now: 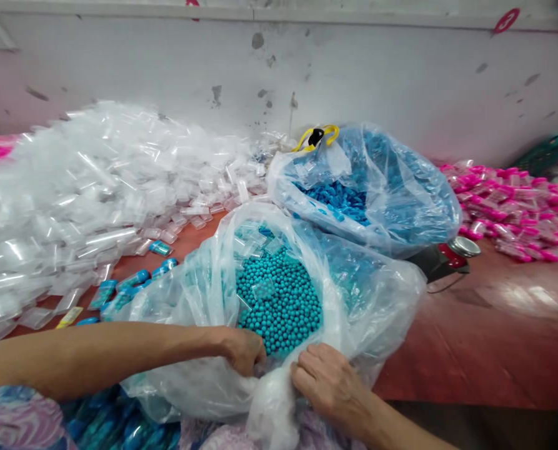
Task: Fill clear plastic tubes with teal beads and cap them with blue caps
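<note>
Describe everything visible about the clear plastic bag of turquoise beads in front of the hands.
The bag is thin, clear, crinkled plastic, slumped on the red-brown table, mouth open wide. Small round turquoise beads fill it, a few clear sachets on top. The left hand curls over its near rim; the right hand grips bunched plastic beside it. A second bag of blue pieces touches its back.

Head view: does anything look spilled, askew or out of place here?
A few blue filled packets lie scattered on the red table, apart from any pile, between the clear packet heap and the bead bag. Nothing looks damaged.
</note>
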Motion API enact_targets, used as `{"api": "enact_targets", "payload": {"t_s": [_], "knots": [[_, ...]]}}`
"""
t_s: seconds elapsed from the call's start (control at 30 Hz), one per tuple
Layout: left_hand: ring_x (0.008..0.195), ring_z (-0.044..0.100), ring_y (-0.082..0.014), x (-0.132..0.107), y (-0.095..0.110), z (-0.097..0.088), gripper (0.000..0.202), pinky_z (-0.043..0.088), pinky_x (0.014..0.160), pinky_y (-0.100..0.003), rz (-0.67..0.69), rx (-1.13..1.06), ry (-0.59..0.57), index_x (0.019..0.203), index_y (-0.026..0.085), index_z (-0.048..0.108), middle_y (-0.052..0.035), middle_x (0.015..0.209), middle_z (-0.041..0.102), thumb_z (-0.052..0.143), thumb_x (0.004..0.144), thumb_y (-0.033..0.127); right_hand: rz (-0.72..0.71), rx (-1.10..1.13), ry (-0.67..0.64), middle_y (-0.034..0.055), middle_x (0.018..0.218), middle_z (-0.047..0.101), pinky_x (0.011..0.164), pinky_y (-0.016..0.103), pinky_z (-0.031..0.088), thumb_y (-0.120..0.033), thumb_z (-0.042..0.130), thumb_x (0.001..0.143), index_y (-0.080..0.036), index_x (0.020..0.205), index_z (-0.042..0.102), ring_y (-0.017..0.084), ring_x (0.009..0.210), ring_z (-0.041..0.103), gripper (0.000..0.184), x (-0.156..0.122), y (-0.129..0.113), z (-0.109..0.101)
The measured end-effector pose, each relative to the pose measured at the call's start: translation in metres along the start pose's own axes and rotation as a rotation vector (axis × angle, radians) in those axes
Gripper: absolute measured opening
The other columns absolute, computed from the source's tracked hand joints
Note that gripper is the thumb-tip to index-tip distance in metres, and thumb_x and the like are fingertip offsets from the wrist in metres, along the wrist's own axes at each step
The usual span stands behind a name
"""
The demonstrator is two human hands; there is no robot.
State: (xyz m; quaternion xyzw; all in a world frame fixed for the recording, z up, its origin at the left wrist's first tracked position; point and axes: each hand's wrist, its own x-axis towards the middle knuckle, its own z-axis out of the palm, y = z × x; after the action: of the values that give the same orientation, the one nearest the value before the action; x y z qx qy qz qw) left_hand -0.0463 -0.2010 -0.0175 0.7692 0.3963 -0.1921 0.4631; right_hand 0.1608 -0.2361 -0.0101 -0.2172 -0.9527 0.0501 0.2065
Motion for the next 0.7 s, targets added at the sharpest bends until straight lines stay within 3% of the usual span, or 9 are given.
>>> {"api": "enact_targets", "payload": {"t_s": [0.2,0.27,0.37,0.43,0.5,0.6,0.7], "knots": [[0.050,0.037,-0.0080,-0.021,0.003,-0.020,0.004,0.024,0.042,-0.018,-0.129,-0.145,0.005,0.060,0.018,0.048,0.0073,0.051,0.041,0.051,0.057,0.017,0.126,0.093,-0.065,0.0049,0.083,0.055,0.061,0.027,0.033,-0.009,0.035,0.083,-0.018,0.078,0.054,0.015,0.069,0.046,0.021,0.000,0.003,-0.017],[0.052,0.036,-0.0078,-0.024,0.004,-0.026,0.007,0.023,0.043,-0.018,-0.148,-0.117,0.137,0.062,0.017,0.047,0.0068,0.053,0.038,0.048,0.057,0.012,0.156,0.116,-0.130,0.0052,0.088,0.056,0.064,0.027,0.034,-0.011,0.039,0.082,-0.019,0.082,0.054,0.016,0.073,0.048,0.017,0.002,0.003,-0.025],[0.055,0.036,-0.0095,-0.029,0.013,-0.025,0.013,0.024,0.048,-0.022,-0.125,0.119,0.494,0.064,0.017,0.046,0.0044,0.056,0.040,0.040,0.065,0.006,0.176,0.165,-0.211,0.0048,0.092,0.056,0.068,0.028,0.036,-0.023,0.045,0.084,-0.020,0.087,0.055,0.017,0.078,0.050,0.011,0.002,0.004,-0.031],[0.059,0.039,-0.0120,-0.033,0.020,-0.018,0.019,0.027,0.053,-0.025,-0.017,0.362,0.733,0.068,0.018,0.048,0.0012,0.063,0.046,0.035,0.075,0.006,0.170,0.181,-0.233,0.0033,0.089,0.056,0.068,0.028,0.036,-0.030,0.048,0.084,-0.020,0.085,0.055,0.016,0.077,0.051,0.012,0.001,0.004,-0.026],[0.062,0.039,-0.0140,-0.037,0.025,-0.008,0.022,0.028,0.055,-0.027,0.189,0.604,0.875,0.070,0.018,0.048,-0.0014,0.067,0.049,0.032,0.083,0.011,0.161,0.149,-0.240,0.0011,0.081,0.056,0.063,0.027,0.035,-0.031,0.049,0.084,-0.020,0.076,0.055,0.015,0.071,0.051,0.014,-0.001,0.003,-0.014],[0.058,0.037,-0.0144,-0.042,0.027,0.011,0.024,0.025,0.052,-0.029,0.434,0.774,0.951,0.067,0.018,0.047,-0.0018,0.062,0.046,0.033,0.086,0.014,0.211,0.013,-0.188,-0.0003,0.069,0.054,0.055,0.028,0.031,-0.023,0.050,0.083,-0.020,0.068,0.051,0.015,0.060,0.049,0.015,-0.005,0.001,0.013],[0.061,0.040,-0.0149,-0.047,0.030,0.032,0.021,0.029,0.055,-0.030,0.402,0.672,0.945,0.067,0.018,0.046,-0.0027,0.064,0.048,0.035,0.083,0.010,0.314,-0.100,-0.074,0.0009,0.067,0.054,0.056,0.030,0.031,-0.012,0.048,0.080,-0.019,0.073,0.049,0.018,0.060,0.048,0.010,-0.010,-0.002,0.033]]}}
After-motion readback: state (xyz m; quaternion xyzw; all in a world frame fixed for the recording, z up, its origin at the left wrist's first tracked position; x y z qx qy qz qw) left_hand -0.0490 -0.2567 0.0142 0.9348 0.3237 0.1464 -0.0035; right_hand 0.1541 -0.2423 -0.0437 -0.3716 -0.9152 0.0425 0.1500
